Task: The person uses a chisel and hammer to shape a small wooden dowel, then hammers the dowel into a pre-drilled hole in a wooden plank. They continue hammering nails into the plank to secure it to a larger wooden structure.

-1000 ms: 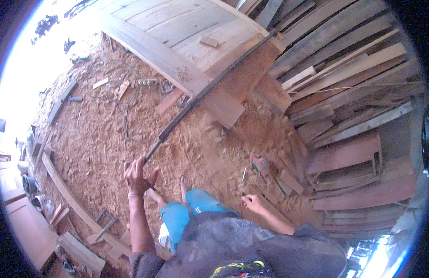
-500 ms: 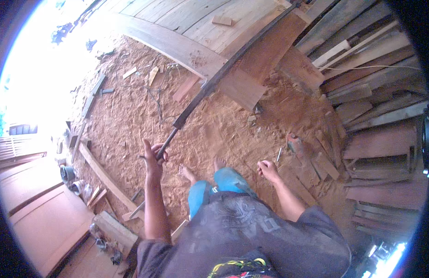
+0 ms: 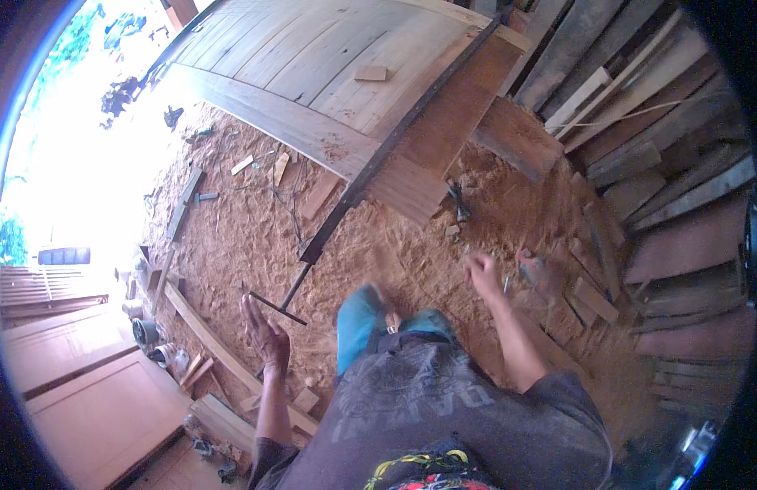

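A long dark bar clamp point(image 3: 370, 175) lies along the edge of a wooden panel point(image 3: 313, 61), its screw and T-shaped crossbar pointing toward me. My left hand point(image 3: 266, 333) is open beside the left end of the crossbar point(image 3: 278, 308). Its fingers are stretched out and at or very near the bar, not wrapped round it; whether they touch it I cannot tell. My right hand point(image 3: 482, 273) hangs forward on the right, blurred, with its fingers curled closed. What it holds, if anything, is hidden. A small wood block point(image 3: 370, 73) rests on the panel.
Sawdust point(image 3: 231, 229) covers the ground, with offcuts scattered over it. A power tool point(image 3: 538, 268) lies at the right, and stacked boards point(image 3: 656, 106) line that side. A long plank point(image 3: 207, 327) and panelled boards point(image 3: 100, 400) lie at the left.
My left hand has let go of the clamp's screw end and opened, moving back toward me. The right hand has risen forward. My view has shifted, and my legs have moved.
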### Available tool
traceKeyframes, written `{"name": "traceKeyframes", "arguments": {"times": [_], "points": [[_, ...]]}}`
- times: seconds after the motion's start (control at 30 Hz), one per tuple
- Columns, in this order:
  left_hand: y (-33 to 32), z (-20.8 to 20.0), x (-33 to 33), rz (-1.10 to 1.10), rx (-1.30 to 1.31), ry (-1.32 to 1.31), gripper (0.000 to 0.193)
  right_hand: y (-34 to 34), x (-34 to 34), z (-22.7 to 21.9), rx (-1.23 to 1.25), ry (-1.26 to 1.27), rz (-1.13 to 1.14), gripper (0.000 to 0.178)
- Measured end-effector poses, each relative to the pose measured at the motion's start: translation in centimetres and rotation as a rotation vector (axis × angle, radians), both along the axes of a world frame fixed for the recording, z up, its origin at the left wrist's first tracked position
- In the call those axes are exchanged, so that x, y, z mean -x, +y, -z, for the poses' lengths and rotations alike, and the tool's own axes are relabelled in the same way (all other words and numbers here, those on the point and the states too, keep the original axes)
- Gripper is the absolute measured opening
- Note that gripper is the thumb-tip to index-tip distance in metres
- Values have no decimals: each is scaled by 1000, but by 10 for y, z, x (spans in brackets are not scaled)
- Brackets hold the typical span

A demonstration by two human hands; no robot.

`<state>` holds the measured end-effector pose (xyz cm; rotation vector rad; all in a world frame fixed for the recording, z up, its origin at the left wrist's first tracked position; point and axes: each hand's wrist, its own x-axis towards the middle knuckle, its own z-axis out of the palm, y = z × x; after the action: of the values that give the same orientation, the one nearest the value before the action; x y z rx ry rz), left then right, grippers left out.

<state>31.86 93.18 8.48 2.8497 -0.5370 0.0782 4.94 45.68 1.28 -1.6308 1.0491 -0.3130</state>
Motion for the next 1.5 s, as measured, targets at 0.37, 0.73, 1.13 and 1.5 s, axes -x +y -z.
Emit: {"name": "traceKeyframes", "arguments": {"times": [0.37,0.73,1.13,1.5], "points": [[-42,-11,17,181,-47,111,89,-135,-338,-192,642,-146,-377,33],[-24,-16,-17,-630,1149,1315,81,-214,-472,-101,1018,49,-656,72],[-55,-87,-29,-851,2250,762,95,-212,-483,-122,899,96,-629,49],[-44,42,50,-894,1474,1493,67,-244,-352,-204,705,-309,-158,48]]}}
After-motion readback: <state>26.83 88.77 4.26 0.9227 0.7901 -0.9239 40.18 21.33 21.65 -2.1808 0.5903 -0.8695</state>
